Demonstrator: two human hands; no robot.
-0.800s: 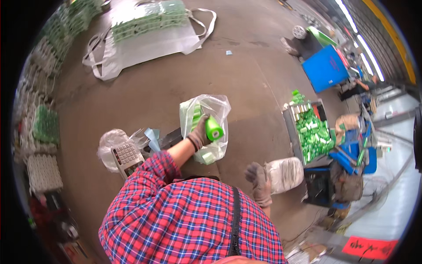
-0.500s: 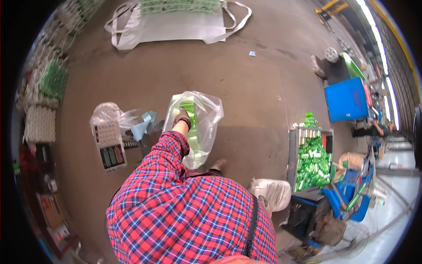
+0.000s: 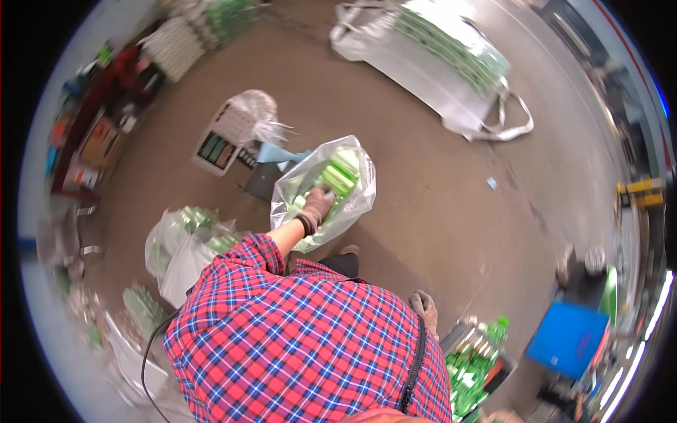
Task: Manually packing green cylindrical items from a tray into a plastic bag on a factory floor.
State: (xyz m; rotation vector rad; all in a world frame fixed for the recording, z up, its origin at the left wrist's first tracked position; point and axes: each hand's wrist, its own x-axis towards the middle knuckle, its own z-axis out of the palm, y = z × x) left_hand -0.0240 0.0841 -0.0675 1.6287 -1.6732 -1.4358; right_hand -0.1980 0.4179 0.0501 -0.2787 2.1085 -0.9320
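Observation:
A clear plastic bag stands in front of me on the floor, its mouth spread wide. Shiny green cylindrical pieces lie stacked in rows inside it. My left hand, in a brownish glove, reaches into the bag with its fingers bent over the green pieces; the fingertips are partly hidden. Low at my right side hangs my gloved right hand, fingers stretched and slightly apart, holding nothing visible. It is nearest to a bin of loose green pieces, partly hidden by my body.
Left of the bag are a scale with a plastic bag on it and a blue cloth. Filled bags sit by my left elbow. A white bulk sack lies ahead; a blue box stands at right.
My view has turned right, shifting the surroundings. My left hand remains in the bag, lower among the green pieces. My right hand has moved out from beside my body toward the bin.

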